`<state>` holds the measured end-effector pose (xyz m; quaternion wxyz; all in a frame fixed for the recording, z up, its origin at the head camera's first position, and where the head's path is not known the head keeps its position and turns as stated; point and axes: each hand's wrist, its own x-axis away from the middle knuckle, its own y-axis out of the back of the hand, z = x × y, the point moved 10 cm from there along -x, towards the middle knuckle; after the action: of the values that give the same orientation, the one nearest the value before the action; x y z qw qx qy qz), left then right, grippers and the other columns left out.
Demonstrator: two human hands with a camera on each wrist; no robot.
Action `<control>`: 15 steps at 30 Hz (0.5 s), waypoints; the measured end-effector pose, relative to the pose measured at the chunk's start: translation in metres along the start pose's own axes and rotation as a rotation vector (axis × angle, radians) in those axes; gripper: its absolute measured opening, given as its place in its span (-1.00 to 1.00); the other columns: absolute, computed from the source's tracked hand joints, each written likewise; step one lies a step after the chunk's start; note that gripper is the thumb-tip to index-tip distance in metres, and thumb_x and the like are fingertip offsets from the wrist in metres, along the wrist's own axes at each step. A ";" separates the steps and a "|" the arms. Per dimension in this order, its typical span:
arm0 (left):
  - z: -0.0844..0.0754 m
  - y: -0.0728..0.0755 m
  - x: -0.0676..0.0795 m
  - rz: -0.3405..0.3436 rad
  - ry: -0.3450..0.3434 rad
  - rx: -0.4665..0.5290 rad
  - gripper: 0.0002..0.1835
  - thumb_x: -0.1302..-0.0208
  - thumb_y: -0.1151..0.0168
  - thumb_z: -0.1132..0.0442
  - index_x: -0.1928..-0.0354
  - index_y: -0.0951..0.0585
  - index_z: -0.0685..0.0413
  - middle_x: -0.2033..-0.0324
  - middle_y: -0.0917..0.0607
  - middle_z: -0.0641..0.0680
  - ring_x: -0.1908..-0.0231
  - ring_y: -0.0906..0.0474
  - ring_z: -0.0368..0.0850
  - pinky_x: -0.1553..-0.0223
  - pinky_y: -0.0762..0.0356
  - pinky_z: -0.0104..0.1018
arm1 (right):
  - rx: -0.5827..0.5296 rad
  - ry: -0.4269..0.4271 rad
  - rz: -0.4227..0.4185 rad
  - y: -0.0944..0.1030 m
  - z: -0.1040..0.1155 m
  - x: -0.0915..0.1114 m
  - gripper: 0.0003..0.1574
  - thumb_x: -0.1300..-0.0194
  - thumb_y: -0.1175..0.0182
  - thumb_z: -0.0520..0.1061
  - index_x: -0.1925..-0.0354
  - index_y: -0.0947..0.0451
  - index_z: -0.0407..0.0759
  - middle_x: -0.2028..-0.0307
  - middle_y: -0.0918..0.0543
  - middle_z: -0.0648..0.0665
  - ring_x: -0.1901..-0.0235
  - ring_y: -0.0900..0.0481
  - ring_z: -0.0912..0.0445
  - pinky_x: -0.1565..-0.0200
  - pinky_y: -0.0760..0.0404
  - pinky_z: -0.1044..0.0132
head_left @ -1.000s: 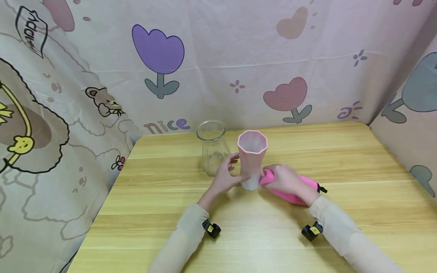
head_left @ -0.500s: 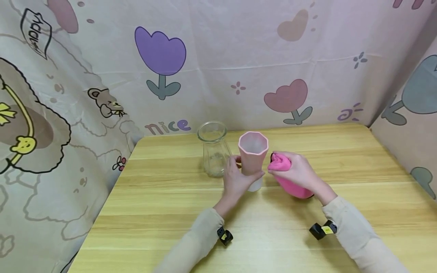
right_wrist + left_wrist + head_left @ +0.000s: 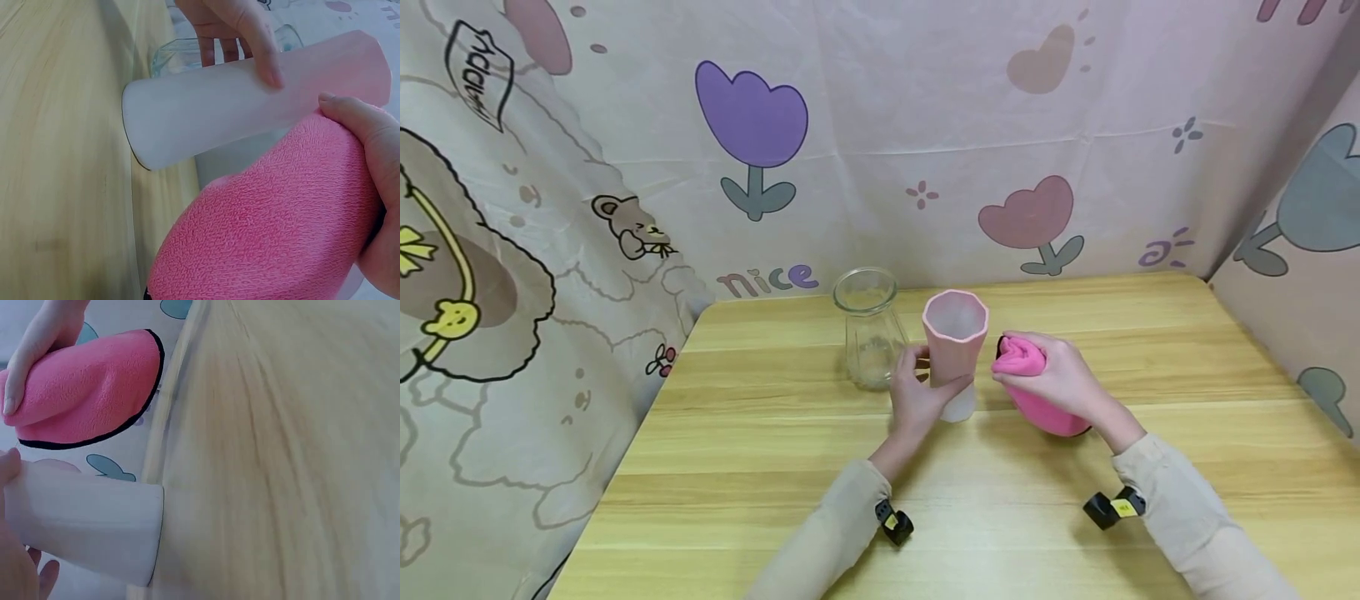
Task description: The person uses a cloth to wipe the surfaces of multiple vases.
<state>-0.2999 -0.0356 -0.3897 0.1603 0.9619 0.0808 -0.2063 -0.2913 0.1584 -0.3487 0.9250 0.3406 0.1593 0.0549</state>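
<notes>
A pink vase (image 3: 951, 354), fading to white at its base, stands upright on the wooden table. My left hand (image 3: 917, 404) grips it from the left, thumb across its front and fingers behind. In the right wrist view that thumb lies on the vase's side. My right hand (image 3: 1067, 379) holds a bunched pink cloth (image 3: 1045, 412) just right of the vase, thumb on top. The cloth (image 3: 100, 387) shows a black edging in the left wrist view and hangs down beside the vase.
A clear glass vase (image 3: 868, 350) stands close left of the pink one, behind my left hand. The wooden table (image 3: 737, 467) meets a printed fabric backdrop (image 3: 880, 150) at the back and on both sides.
My right hand has lifted the cloth from beside the vase's base, up and to the right. My left hand has moved right and brought its thumb farther across the vase.
</notes>
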 end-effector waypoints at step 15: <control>-0.002 -0.002 -0.019 0.451 0.077 0.229 -0.42 0.10 -0.39 0.42 -0.06 -0.46 0.33 0.06 -0.55 0.29 0.01 -0.46 0.14 -0.01 -0.51 -0.10 | -0.033 -0.022 0.025 0.000 -0.005 0.003 -0.21 0.01 -0.36 0.10 -0.11 -0.42 -0.30 0.01 -0.56 -0.28 0.00 -0.50 -0.12 -0.04 -0.49 -0.01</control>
<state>-0.3169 -0.0344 -0.3809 0.0893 0.9746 -0.1537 -0.1365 -0.2905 0.1624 -0.3532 0.9314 0.3278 0.1441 0.0652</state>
